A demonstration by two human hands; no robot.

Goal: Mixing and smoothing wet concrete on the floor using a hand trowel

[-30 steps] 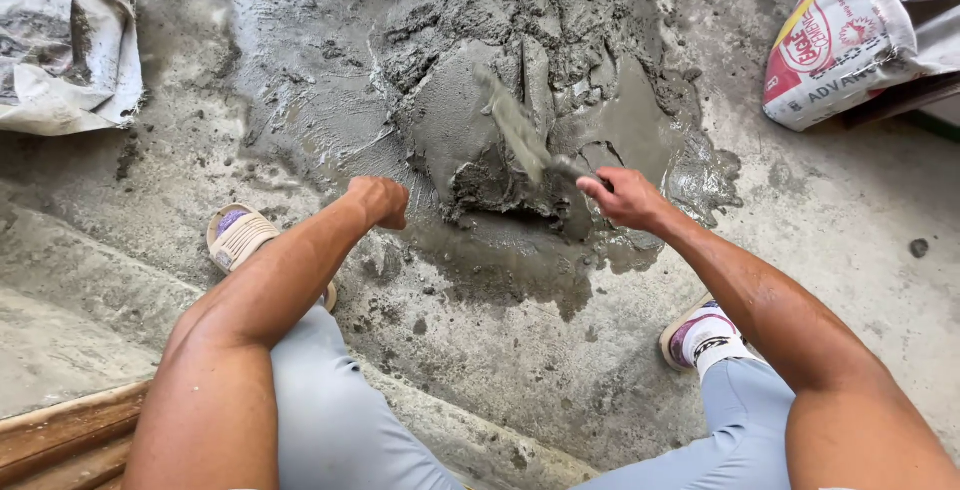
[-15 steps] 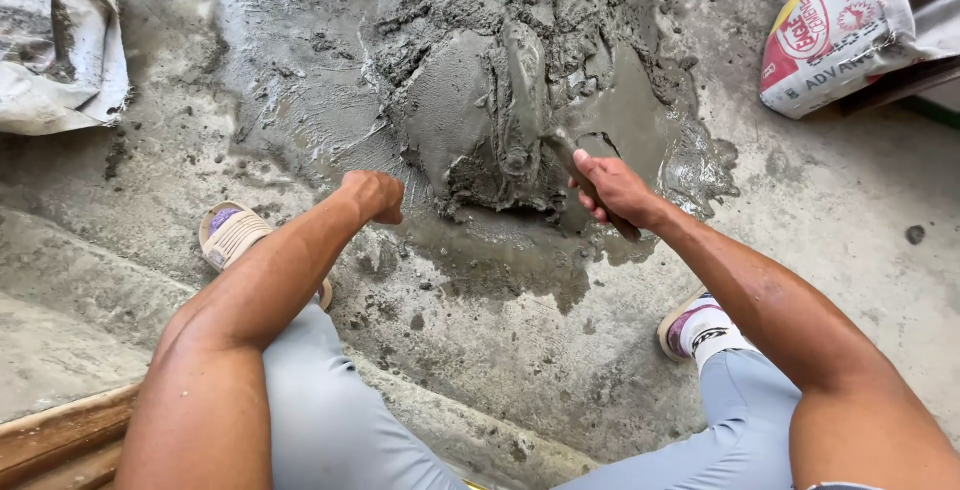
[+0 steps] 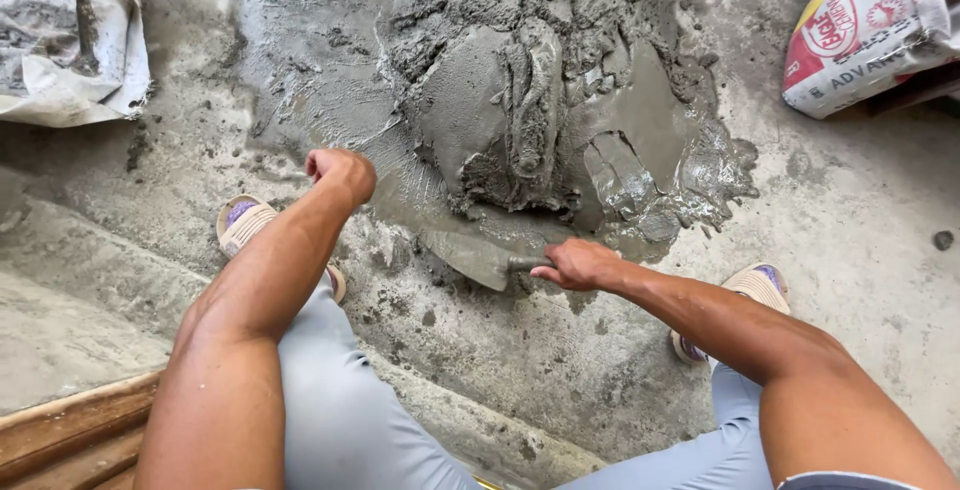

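Right hand point(image 3: 578, 264) has its grip around a trowel point(image 3: 470, 253) at the wet mortar pile point(image 3: 540, 110); left hand point(image 3: 342, 172) is a clenched fist, holding nothing.

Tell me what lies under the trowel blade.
The trowel, gripped by the right hand, lies flat on a thin wet smear of grey mortar over the concrete floor, at the near edge of the mortar pile. What sits directly beneath the blade is covered.

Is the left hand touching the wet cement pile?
Apart. The head view shows the left hand closed in a fist, with smeared floor between it and the cement pile.
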